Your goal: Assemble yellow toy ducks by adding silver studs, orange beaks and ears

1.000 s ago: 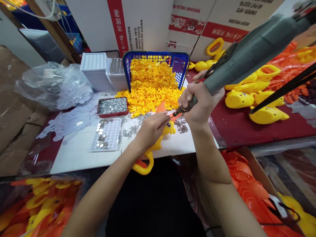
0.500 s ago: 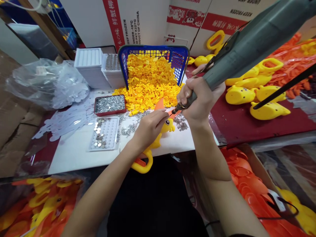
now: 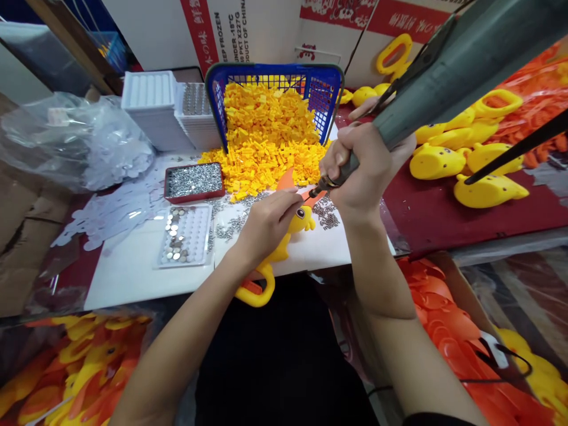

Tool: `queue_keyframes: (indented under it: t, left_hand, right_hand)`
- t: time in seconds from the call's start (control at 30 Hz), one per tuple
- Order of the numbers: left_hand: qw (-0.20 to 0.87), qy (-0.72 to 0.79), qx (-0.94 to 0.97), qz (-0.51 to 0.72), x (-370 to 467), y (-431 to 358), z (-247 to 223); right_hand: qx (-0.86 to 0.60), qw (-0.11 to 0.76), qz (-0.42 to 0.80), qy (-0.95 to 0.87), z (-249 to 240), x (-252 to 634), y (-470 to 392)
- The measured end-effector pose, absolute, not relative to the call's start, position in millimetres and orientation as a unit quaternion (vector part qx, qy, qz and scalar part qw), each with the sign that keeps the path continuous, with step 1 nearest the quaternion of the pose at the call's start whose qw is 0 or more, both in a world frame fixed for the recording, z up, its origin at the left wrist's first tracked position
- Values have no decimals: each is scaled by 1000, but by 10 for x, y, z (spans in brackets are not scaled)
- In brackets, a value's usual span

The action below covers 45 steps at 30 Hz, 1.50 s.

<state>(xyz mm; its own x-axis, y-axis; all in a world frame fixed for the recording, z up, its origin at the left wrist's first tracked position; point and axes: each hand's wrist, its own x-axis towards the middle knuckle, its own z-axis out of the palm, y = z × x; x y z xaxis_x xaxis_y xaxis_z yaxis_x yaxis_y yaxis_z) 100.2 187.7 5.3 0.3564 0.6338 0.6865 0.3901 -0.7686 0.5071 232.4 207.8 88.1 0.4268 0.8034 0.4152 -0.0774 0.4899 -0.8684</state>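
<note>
My right hand (image 3: pixel 366 168) is wrapped round a grey electric screwdriver (image 3: pixel 448 77), whose tip slants down to the left. That tip meets the orange part near the head of a yellow duck-shaped toy (image 3: pixel 279 251). Closed over the toy's upper side is my left hand (image 3: pixel 270 225), its fingertips beside the screwdriver bit. The toy has a printed eye and a yellow loop handle (image 3: pixel 252 296) that overhangs the table's front edge. My fingers hide much of its body, and any screw under the bit cannot be made out.
A blue basket (image 3: pixel 213 112) spills small yellow parts (image 3: pixel 275 163) behind my hands. Left stand a red tin of screws (image 3: pixel 194 182), a white tray with round cells (image 3: pixel 202 236) and stacked white trays (image 3: pixel 151 112). Loose screws (image 3: pixel 327 213) lie right; yellow toys (image 3: pixel 488 192) rest on red cloth.
The view has shifted slightly, so the surroundings sit a little higher. Both hands keep their hold, and the screwdriver tip stays at the toy's orange part.
</note>
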Motion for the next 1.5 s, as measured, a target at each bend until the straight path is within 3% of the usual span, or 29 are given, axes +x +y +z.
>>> queue_keyframes:
  t: [1.0, 1.5]
  left_hand:
    - [125, 332, 815, 458, 1000, 1869, 50]
    - [126, 329, 810, 469, 1004, 1875, 40]
  right_hand:
    - [-308, 785, 284, -456, 849, 2312, 2127]
    - [-396, 759, 271, -439, 872, 2311, 2045]
